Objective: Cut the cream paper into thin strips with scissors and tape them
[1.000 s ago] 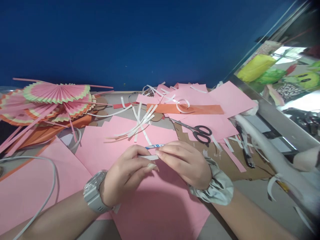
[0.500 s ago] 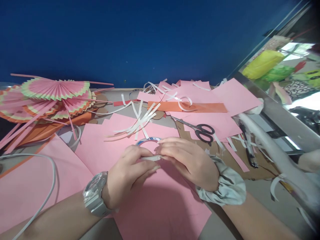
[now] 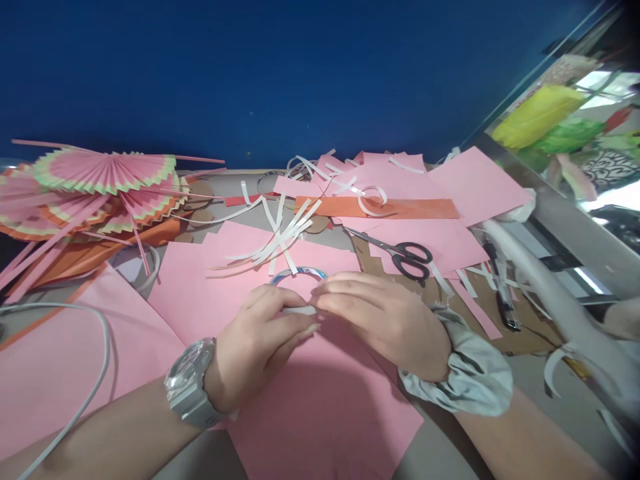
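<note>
Ahead of you, black-handled scissors (image 3: 407, 257) lie on brown cardboard (image 3: 450, 303), just beside loose pink sheets (image 3: 450, 193). An orange strip (image 3: 395, 208) lies across those sheets with a curled white strip (image 3: 373, 200) on it. More white strips (image 3: 280, 243) lie crossed in a loose bundle nearer the middle. To your far left you see a heap of pleated pink paper fans (image 3: 105, 180), and below it a white cable (image 3: 95, 360) loops over the counter (image 3: 540, 393).
</note>
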Demonstrator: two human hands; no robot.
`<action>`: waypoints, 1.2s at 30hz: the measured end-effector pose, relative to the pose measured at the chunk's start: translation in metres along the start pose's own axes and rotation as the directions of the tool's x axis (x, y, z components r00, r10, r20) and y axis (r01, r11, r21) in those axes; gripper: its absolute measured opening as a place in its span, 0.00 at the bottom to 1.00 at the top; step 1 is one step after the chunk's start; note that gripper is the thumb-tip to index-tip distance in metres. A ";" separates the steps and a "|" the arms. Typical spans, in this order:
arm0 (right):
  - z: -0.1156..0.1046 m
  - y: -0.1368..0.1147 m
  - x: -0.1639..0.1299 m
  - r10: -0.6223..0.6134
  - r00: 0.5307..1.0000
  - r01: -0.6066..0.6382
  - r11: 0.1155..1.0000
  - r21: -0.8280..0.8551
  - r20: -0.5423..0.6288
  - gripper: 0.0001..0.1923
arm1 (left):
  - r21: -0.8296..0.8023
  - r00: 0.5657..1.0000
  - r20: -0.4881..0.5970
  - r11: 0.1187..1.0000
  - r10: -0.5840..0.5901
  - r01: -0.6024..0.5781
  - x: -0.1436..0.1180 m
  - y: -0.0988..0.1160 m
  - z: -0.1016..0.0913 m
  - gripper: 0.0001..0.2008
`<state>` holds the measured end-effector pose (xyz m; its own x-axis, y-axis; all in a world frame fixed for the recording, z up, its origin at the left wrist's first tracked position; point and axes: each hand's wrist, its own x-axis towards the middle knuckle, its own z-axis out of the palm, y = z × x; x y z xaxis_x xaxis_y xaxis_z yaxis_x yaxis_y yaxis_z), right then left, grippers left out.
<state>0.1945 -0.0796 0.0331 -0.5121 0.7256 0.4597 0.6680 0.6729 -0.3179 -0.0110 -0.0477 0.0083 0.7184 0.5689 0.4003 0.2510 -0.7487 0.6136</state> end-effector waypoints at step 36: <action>0.004 -0.001 -0.004 -0.087 0.989 0.079 0.994 -0.072 -0.116 0.09 | -0.007 0.999 -0.006 0.999 -0.049 0.049 0.002 0.000 -0.003 0.09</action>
<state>0.1942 -0.0825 0.0281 -0.5025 0.6424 0.5787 0.6622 0.7162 -0.2201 -0.0112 -0.0461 0.0110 0.7016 0.6068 0.3737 0.2812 -0.7176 0.6372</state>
